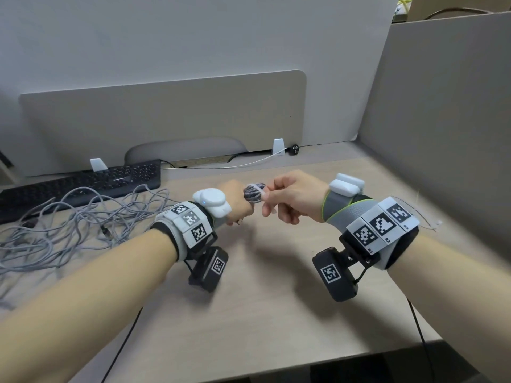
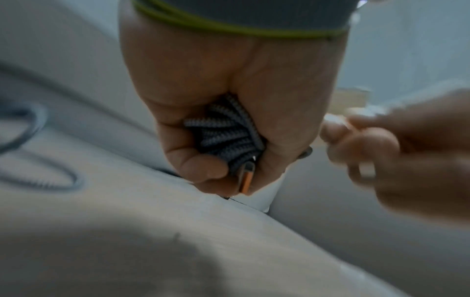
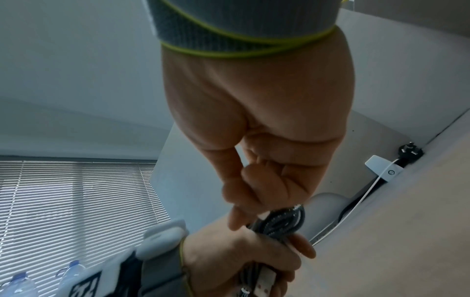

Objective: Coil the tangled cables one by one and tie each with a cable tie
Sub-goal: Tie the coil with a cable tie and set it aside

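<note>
My left hand [image 1: 237, 203] is closed in a fist around a coiled grey braided cable [image 1: 253, 195], held above the desk. In the left wrist view the coil [image 2: 226, 132] fills the fist and a USB plug [image 2: 246, 178] sticks out below. A white cable tie [image 1: 258, 188] wraps the coil's top. My right hand [image 1: 287, 200] pinches the tie's end between thumb and fingers, right beside the coil. In the right wrist view the right fingers [image 3: 239, 213] meet the coil [image 3: 282, 223] above the left hand [image 3: 236, 253].
A tangle of grey cables [image 1: 69, 222] lies on the desk at the left, in front of a black keyboard [image 1: 80, 186]. A white cord [image 1: 226, 165] runs along the back by a divider panel [image 1: 166, 117]. A cardboard wall [image 1: 442, 106] stands at the right.
</note>
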Tool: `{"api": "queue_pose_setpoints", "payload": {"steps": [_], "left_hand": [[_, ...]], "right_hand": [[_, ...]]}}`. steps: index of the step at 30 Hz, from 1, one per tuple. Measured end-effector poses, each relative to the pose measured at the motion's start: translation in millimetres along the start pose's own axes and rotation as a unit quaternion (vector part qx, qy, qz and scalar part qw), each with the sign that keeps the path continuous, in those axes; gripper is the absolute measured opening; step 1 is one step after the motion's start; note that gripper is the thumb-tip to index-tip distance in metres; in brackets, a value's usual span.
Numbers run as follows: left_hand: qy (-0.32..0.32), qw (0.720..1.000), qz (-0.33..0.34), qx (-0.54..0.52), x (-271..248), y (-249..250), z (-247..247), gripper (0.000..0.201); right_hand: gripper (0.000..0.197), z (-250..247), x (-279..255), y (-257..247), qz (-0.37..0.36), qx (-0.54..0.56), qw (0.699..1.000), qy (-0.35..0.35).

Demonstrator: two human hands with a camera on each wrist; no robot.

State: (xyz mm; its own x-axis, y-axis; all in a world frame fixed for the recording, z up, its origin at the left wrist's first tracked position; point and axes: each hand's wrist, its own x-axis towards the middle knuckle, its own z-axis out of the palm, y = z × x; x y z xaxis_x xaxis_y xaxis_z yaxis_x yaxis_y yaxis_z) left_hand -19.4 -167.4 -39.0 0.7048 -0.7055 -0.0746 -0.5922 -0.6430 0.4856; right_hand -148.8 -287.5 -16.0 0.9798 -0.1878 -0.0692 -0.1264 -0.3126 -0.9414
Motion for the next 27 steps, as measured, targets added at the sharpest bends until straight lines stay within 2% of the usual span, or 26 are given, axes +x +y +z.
{"api": "queue_pose_setpoints", "payload": {"steps": [3,9,11,16,23,27], "left_hand": [[-0.014,0.994,-0.019,-0.103,-2.6,-2.2,-1.4,0.004],[-0.05,0.974,-0.065,-0.211,-2.4,-5.4,2.3,0.006],[-0.047,0.961,-0.073,-0.263,-3.7,-9.0,2.7,0.002],[-0.02,0.927,-0.087,-0.365,-7.9,-21.8,1.9,0.01],[-0.063,0.903,-0.074,-0.419,-12.9,-27.0,-0.7,0.009],[-0.075,0.88,-0.084,-0.462,-13.5,-30.3,-3.0,0.009]], "right_hand": [[0.014,6.2,-0.1,2.9,0.001,-0.02,1.0,-0.024],[0.018,16.7,5.6,6.0,-0.023,-0.079,0.996,-0.022],[0.015,18.4,6.8,10.0,-0.022,-0.091,0.995,-0.018],[0.013,9.0,11.4,18.7,-0.009,-0.066,0.998,0.0],[0.017,9.3,18.0,19.6,-0.014,-0.063,0.998,-0.005],[0.018,10.9,19.0,18.2,-0.023,-0.04,0.999,-0.014]]}}
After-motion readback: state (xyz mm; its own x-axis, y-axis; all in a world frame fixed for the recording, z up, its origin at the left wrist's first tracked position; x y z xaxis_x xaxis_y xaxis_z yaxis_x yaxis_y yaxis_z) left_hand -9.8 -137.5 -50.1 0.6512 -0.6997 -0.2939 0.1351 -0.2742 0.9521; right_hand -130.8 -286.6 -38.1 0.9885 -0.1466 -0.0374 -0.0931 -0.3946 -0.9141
